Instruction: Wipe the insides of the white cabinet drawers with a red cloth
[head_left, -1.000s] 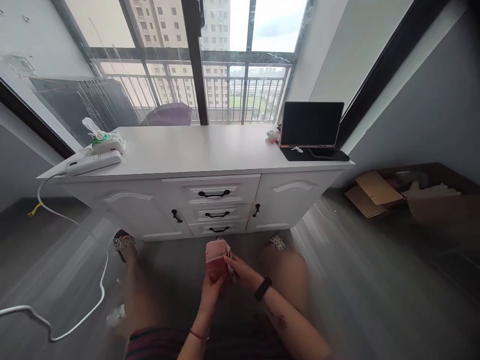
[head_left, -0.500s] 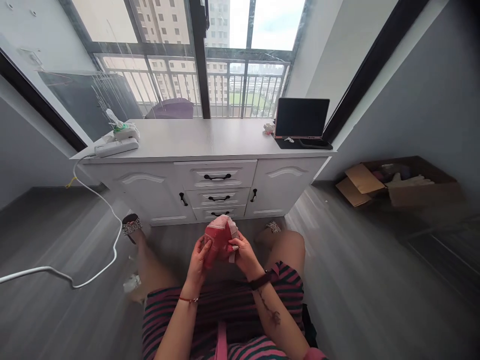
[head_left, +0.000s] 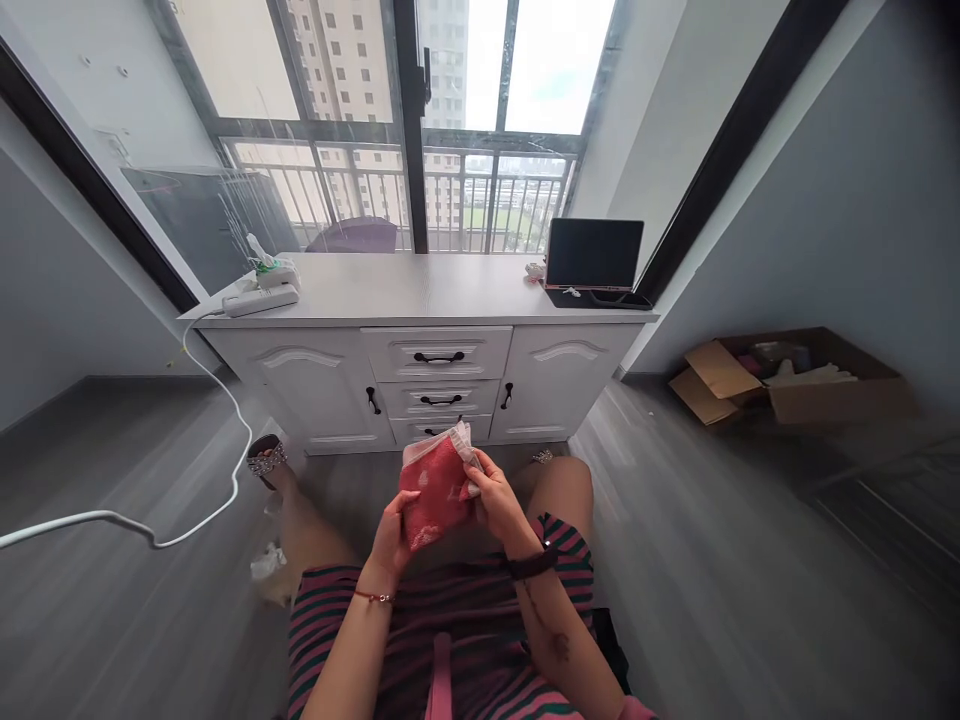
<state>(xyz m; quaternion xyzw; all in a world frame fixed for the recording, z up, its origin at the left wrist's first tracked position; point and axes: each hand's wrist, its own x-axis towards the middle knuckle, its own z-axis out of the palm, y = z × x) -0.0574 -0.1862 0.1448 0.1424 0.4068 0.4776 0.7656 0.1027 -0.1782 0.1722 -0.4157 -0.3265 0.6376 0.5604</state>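
A small red and pink patterned cloth pouch (head_left: 435, 487) is held up in front of my lap by both hands. My left hand (head_left: 395, 535) grips its lower left edge. My right hand (head_left: 496, 497) pinches its upper right corner, near a pale lining that shows at the top. I sit facing a white cabinet (head_left: 420, 370), with my knees and striped dress below the hands. A black watch is on my right wrist and a red string on my left.
The cabinet top carries a power strip (head_left: 259, 299), a tissue pack (head_left: 271, 270) and a dark tablet (head_left: 594, 256). A white cable (head_left: 150, 525) trails over the grey floor at left. An open cardboard box (head_left: 795, 385) stands at right. Crumpled paper (head_left: 266, 565) lies by my left leg.
The view has pulled back from the cabinet and my lap has come into view. Both hands have raised the pouch and spread it out wider.
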